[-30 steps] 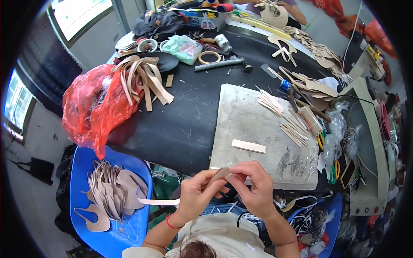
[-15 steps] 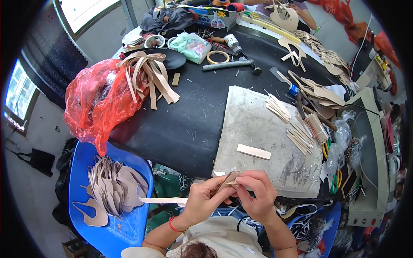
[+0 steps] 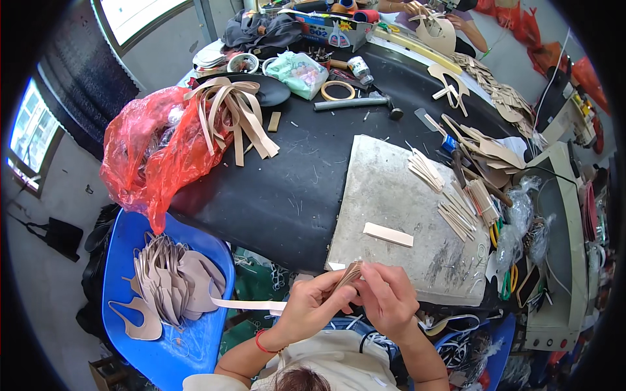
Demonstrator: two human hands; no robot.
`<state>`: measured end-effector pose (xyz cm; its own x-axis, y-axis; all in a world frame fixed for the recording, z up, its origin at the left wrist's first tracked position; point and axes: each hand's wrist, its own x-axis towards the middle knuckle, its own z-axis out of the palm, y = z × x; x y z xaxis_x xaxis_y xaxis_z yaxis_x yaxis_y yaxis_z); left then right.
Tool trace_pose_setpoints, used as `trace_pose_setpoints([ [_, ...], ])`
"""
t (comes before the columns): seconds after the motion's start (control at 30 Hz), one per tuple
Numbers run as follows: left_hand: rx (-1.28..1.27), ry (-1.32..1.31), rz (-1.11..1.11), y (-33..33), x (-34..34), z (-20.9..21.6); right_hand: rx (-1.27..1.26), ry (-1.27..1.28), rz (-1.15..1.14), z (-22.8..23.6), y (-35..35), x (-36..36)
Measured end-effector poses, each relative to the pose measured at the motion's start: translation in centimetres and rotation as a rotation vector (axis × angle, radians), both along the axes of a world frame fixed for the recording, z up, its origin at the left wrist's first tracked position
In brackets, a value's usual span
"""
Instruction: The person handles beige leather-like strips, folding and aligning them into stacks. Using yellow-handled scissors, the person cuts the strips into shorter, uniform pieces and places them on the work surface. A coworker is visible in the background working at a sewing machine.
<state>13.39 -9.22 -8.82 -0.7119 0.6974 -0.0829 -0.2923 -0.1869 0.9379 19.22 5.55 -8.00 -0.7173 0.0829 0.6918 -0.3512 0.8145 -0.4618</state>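
Left hand [image 3: 313,306] clasps a stack of tan pieces [image 3: 349,276]; right hand [image 3: 391,301], fingers curled, touches the stack's edge, grip unclear; a pale strip [image 3: 388,234] lies on the grey board [image 3: 368,186].

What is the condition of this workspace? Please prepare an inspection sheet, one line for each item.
Surface: black tabletop with small scraps; pale board on it, darkly stained.
Job's things: stack of thin beige pieces, handheld; single pale strip on the board.
Clutter: hammer, red plastic bag.
Hands: left hand grips the stack; right hand touches it.
Cables: white cord, upper right; ends unclear.
Surroundings: blue tub holding beige cutouts; another person beyond the table.
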Motion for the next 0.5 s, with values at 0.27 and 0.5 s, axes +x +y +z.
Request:
trace_pose_setpoints([
  [0.27, 0.024, -0.082, -0.029, -0.11, -0.37, 0.52, -0.082, 0.027, 0.034, -0.36, -0.16, -0.06],
  [0.5, -0.014, -0.037, -0.013, -0.19, -0.25, 0.12, -0.181, -0.087, 0.053, 0.46, -0.02, 0.04],
])
